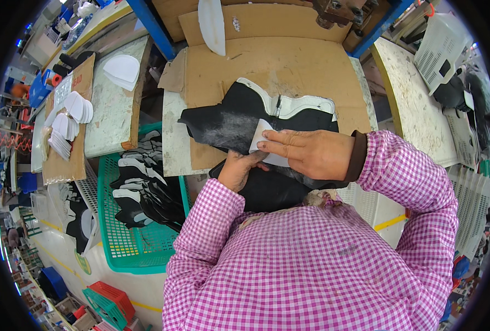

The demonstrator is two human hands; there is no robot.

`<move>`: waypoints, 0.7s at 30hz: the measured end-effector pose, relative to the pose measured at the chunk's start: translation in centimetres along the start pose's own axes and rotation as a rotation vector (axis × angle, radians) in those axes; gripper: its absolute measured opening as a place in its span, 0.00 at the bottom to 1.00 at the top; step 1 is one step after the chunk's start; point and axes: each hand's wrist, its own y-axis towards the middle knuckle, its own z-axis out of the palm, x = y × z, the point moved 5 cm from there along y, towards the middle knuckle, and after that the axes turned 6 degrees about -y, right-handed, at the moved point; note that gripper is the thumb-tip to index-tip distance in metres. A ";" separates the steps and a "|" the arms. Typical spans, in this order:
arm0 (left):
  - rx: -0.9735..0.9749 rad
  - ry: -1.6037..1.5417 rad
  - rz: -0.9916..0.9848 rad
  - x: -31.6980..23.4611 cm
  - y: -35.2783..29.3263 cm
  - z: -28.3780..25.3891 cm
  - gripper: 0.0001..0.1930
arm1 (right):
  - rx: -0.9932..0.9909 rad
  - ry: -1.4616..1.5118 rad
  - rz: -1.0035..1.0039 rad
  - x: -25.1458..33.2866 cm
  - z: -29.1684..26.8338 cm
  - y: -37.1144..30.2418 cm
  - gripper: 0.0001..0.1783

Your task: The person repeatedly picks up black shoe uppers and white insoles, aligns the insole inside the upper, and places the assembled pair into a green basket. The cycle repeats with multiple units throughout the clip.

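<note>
White curved piece point(260, 132), one, thin and pale; location: on top of a black panel point(217, 126), right of the panel's middle, toward its near edge. Visible long axis runs away from the body, slightly slanted, its near end partly hidden by fingers; the panel's own long axis lies crosswise, left to right. Right hand point(311, 154), the nearer of the two: in contact, fingers extended over the piece from the right, thumb out of sight, so whether it pinches or merely presses cannot be told. Left hand point(238, 170): just beside the piece, to its near left, fingers curled at the panel's near edge; exact grasp hidden. Piece therefore lies leftward of the right hand and to the far right of the left. Beneath the panel: cardboard sheet point(322, 66). Left of the bench: green basket point(140, 269) holding further black panels with white edging.
</note>
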 end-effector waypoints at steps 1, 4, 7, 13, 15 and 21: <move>-0.021 0.058 0.016 0.0 0.2 -0.1 0.16 | 0.007 0.009 -0.007 -0.1 0.0 0.2 0.13; -0.018 0.210 0.096 -0.2 0.8 0.0 0.15 | 0.046 0.035 -0.022 -0.1 0.4 1.1 0.14; -0.035 0.374 0.149 -0.4 1.2 0.1 0.13 | 0.061 0.177 0.097 -0.5 0.9 1.9 0.17; -0.077 0.738 0.209 -1.2 1.7 0.1 0.06 | 0.025 -0.051 -0.108 0.3 1.2 2.6 0.29; -0.080 0.821 0.276 -1.4 1.9 0.2 0.06 | 0.080 0.078 0.014 -0.3 1.7 3.3 0.27; -0.084 0.503 0.381 -2.9 0.8 1.0 0.08 | -0.032 0.088 0.008 -1.6 -1.5 4.9 0.18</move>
